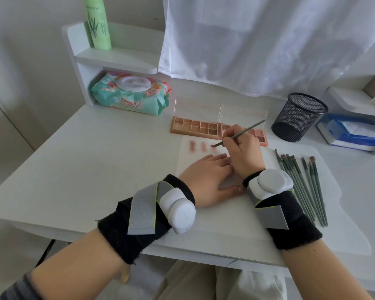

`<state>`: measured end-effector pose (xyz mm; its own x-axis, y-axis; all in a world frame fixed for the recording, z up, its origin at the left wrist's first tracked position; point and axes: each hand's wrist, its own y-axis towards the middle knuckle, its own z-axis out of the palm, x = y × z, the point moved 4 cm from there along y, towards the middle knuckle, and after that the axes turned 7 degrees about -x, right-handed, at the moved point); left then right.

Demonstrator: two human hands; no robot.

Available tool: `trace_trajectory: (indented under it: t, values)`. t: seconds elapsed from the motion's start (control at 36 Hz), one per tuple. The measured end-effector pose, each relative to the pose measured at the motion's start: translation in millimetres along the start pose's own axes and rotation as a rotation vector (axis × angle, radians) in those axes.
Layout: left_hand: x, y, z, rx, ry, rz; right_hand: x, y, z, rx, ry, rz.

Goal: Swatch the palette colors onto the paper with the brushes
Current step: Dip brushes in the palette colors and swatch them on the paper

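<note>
1. Pinkish-brown swatches (pixel 197 146): two finished on the paper (pixel 183 161), a third under the bristles.
2. My right hand (pixel 240 152) is pinched shut on the brush (pixel 238 134); my left hand (pixel 206 178) lies flat, fingers apart, pinning the sheet.
3. Best kept short and light, in line with the row, clear of its neighbour.
4. Brush long axis runs diagonally: tip low-left on paper, handle end up-right over the palette (pixel 195 126).
5. Spare brushes (pixel 301 182) lie on the worktop (pixel 95 169) to my right.
</note>
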<state>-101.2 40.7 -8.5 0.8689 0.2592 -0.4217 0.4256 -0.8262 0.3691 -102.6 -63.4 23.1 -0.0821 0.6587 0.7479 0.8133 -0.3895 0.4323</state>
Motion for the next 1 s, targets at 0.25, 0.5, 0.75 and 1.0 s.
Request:
trace_trajectory:
  t: [0.25, 0.5, 0.75, 1.0]
  values:
    - [0, 0, 0, 0.036, 0.015, -0.018, 0, 0, -3, -0.063, 0.019, -0.004]
    - [-3, 0, -2, 0.060, 0.023, -0.027, 2, -3, -5, -0.079, 0.033, 0.020]
    - [-4, -1, -3, 0.069, 0.032, -0.041, 3, -2, -6, -0.084, 0.017, 0.049]
    - [-9, -5, -7, 0.125, 0.114, -0.091, -2, 2, -41, -0.434, 0.176, 0.085]
